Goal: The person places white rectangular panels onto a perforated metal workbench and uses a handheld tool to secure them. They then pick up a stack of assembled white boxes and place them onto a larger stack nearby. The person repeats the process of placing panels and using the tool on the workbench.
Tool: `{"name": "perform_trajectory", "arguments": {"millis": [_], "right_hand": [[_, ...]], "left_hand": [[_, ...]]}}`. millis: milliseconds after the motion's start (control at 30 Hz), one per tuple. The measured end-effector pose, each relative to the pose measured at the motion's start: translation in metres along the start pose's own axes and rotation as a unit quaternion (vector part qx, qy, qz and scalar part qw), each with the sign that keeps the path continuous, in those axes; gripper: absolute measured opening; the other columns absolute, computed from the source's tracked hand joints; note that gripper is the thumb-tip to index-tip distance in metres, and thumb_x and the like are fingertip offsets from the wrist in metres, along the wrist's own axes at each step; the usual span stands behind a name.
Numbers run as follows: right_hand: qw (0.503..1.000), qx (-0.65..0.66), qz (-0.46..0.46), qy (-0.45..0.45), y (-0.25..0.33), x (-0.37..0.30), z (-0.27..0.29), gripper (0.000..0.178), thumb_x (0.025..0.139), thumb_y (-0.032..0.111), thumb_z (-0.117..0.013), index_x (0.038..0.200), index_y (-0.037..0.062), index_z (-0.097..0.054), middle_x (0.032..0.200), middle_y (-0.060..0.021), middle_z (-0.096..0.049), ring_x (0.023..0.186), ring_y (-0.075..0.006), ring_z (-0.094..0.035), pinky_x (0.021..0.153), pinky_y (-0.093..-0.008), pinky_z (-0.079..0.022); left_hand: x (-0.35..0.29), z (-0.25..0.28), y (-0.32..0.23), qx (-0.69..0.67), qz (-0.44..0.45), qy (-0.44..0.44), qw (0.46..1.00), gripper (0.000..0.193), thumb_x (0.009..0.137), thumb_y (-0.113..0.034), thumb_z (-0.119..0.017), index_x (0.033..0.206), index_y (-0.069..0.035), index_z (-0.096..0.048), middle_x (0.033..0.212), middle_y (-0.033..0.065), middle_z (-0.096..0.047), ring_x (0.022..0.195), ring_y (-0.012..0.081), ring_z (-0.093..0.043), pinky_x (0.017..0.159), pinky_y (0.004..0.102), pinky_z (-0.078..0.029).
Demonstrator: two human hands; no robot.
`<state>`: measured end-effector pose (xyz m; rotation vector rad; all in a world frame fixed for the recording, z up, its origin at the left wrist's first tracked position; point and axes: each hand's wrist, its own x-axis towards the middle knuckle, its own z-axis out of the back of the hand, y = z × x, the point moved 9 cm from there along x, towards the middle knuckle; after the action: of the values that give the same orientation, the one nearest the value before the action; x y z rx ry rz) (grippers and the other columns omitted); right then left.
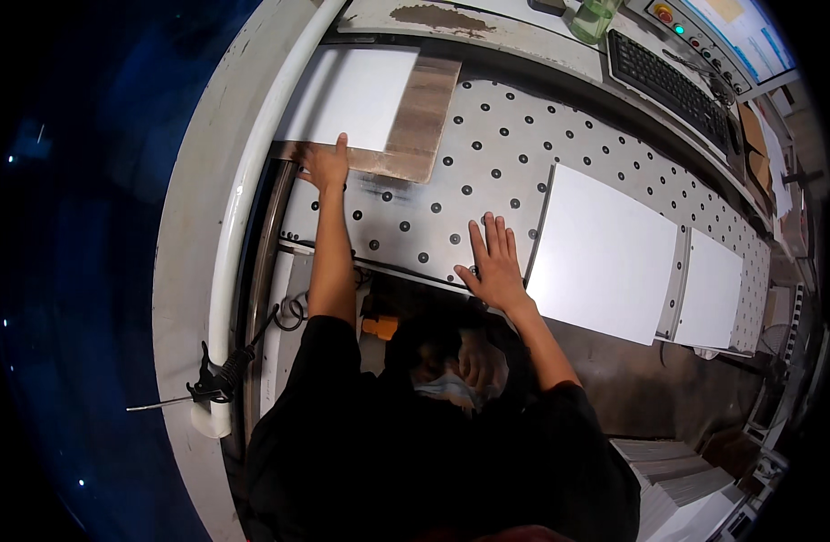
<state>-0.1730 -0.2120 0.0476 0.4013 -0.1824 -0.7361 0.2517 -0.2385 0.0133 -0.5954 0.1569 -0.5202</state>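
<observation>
My left hand (326, 166) is at the near edge of a brown flat board (424, 122), its thumb raised and its fingers spread against the edge. A white sheet or a thin stack of sheets (365, 95) lies on that board, at the far left of the table. My right hand (498, 268) rests open, palm down and fingers apart, at the front part of the grey table (406, 239) with black-ringed holes. Just right of it lies a larger white stack of sheets (605, 253). Whether the left fingers press under the board is hidden.
A smaller white stack (711, 287) lies farther right. A white tube (239, 208) and rail run along the left side. Beyond the table are a black keyboard (663, 81), a green bottle (593, 18) and a screen (749, 36). Stacked sheets (677, 479) stand at lower right.
</observation>
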Motion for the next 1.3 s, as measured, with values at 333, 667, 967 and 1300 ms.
{"name": "perform_trajectory", "arguments": {"millis": [333,667,967,1300], "right_hand": [[1.0,-0.006,-0.003,0.006,0.003,0.001,0.003,0.087,0.095,0.048,-0.061,0.159,0.0014,-0.025,0.164,-0.032,-0.015,0.152,-0.0495,-0.012,0.123,-0.0579,-0.013],[1.0,0.001,0.001,-0.018,-0.001,-0.001,-0.001,0.089,0.093,0.048,-0.063,0.16,0.0041,-0.025,0.164,-0.0308,-0.014,0.152,-0.0505,-0.011,0.122,-0.0591,-0.012],[0.995,0.061,0.009,-0.073,0.004,0.092,0.007,0.092,0.082,0.045,-0.076,0.155,0.006,-0.035,0.158,-0.0328,-0.026,0.149,-0.0514,-0.019,0.121,-0.0601,-0.015],[0.988,-0.009,0.131,-0.087,0.008,0.174,0.01,0.071,0.086,0.046,-0.071,0.144,0.0111,-0.049,0.151,-0.0246,-0.038,0.143,-0.0431,-0.032,0.116,-0.0629,-0.023]], "left_hand": [[0.065,0.015,0.056,0.06,0.05,-0.002,0.997,0.102,0.086,-0.079,-0.053,0.15,-0.001,-0.039,0.157,0.0256,-0.034,0.147,0.0514,-0.021,0.112,0.0771,-0.004],[0.034,0.032,0.039,0.048,0.052,-0.069,0.995,0.098,0.083,-0.084,-0.049,0.153,-0.014,-0.04,0.153,0.0331,-0.036,0.145,0.0549,-0.023,0.112,0.0761,-0.008],[0.011,0.02,0.033,0.071,0.006,-0.09,0.993,0.109,0.08,-0.082,-0.056,0.159,-0.011,-0.033,0.157,0.042,-0.019,0.149,0.0589,-0.006,0.118,0.0675,-0.001],[0.005,0.023,0.026,0.049,-0.022,-0.096,0.994,0.107,0.083,-0.078,-0.057,0.159,-0.008,-0.03,0.158,0.0369,-0.027,0.148,0.0604,-0.006,0.123,0.0578,-0.006]]}}
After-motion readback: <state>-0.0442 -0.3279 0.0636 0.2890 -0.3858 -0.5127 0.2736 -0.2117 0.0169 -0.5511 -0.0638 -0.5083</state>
